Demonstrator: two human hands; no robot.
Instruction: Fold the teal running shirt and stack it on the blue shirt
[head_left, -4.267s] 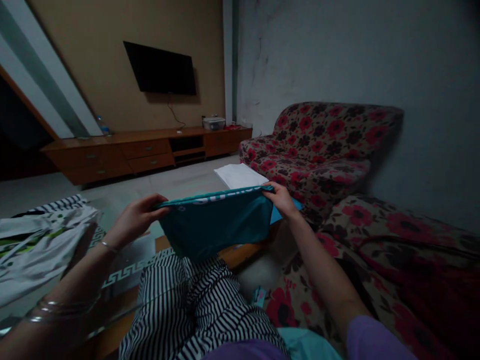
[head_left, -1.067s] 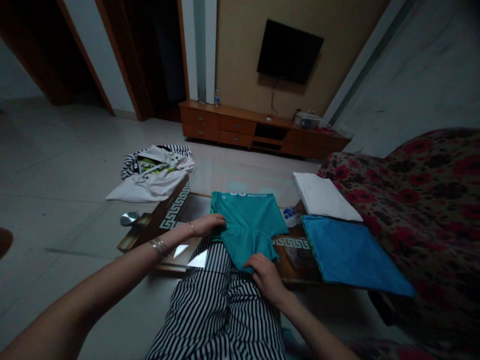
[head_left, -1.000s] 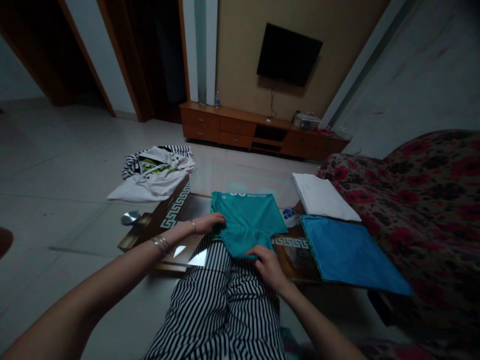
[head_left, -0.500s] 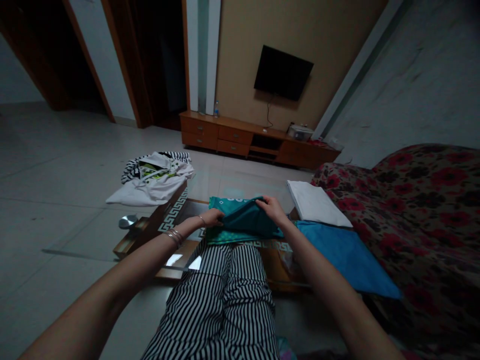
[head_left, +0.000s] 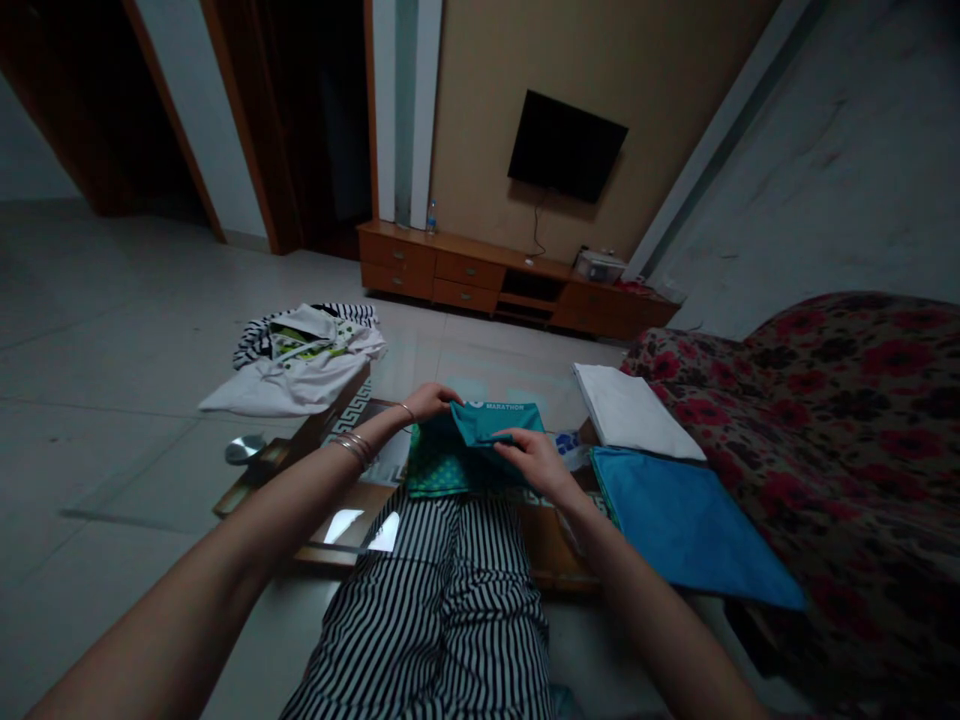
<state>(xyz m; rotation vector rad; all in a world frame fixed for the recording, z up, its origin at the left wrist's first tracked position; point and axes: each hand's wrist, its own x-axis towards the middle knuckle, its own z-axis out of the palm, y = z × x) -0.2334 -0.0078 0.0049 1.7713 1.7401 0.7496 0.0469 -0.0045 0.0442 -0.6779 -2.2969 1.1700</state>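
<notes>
A teal and green cloth (head_left: 442, 465) with white lettering lies on the glass table's near edge, just beyond my striped trousers. It is partly folded over, with a raised flap in the middle. My left hand (head_left: 435, 402) pinches the far left part of the flap. Lower and to the right, my right hand (head_left: 534, 458) grips another part of the same cloth with fingers pressed together. To the right lie a flat blue cloth (head_left: 697, 520) and, beyond it, a folded white cloth (head_left: 634, 410).
A heap of white and striped clothes (head_left: 300, 365) sits at the table's far left. Left of the table's drawer is a round shiny object (head_left: 245, 449). A floral sofa (head_left: 847, 400) stands right; a low wooden cabinet (head_left: 465, 272) stands beyond.
My left hand has moved up and away with its part of the cloth, and my right hand has come down nearer. The cloth's right side is now folded inward, and it looks narrower.
</notes>
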